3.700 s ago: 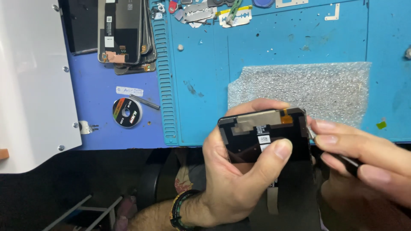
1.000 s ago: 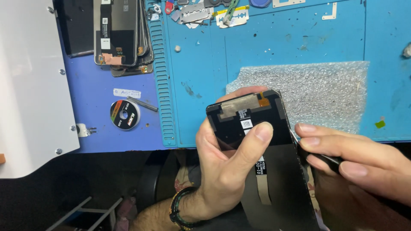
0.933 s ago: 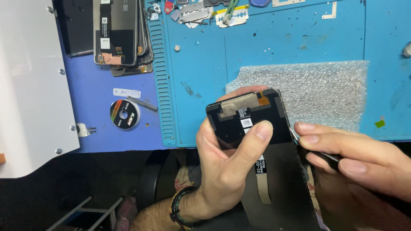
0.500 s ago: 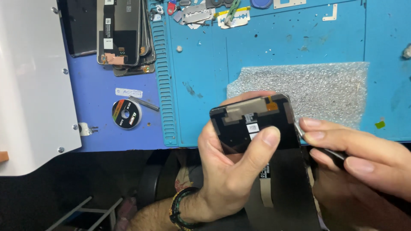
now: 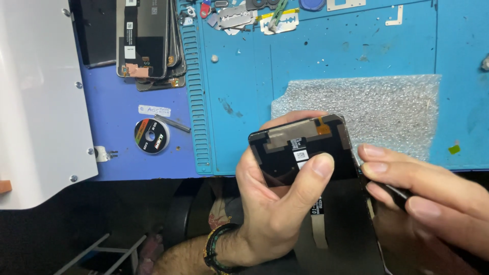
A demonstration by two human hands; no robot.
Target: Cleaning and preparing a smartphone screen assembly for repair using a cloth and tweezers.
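My left hand [image 5: 275,198] grips a black phone display panel [image 5: 300,147] from behind, thumb pressed on its back near a small white sticker. A flat ribbon cable [image 5: 317,219] hangs down from the panel. My right hand [image 5: 428,188] holds a thin dark tool [image 5: 392,191], its tip at the panel's right edge. Both hands are in front of the table's near edge, over a dark gap.
A blue work mat [image 5: 326,61] carries a sheet of bubble wrap [image 5: 367,107]. A stack of phone panels [image 5: 147,40] lies at the back left, a small spool [image 5: 151,135] near it, a white machine [image 5: 35,97] at the left. Blades and small parts [image 5: 249,15] lie along the far edge.
The panel has been tilted and shifted a little in my left hand, and the right hand with the tool has stayed at its right edge.
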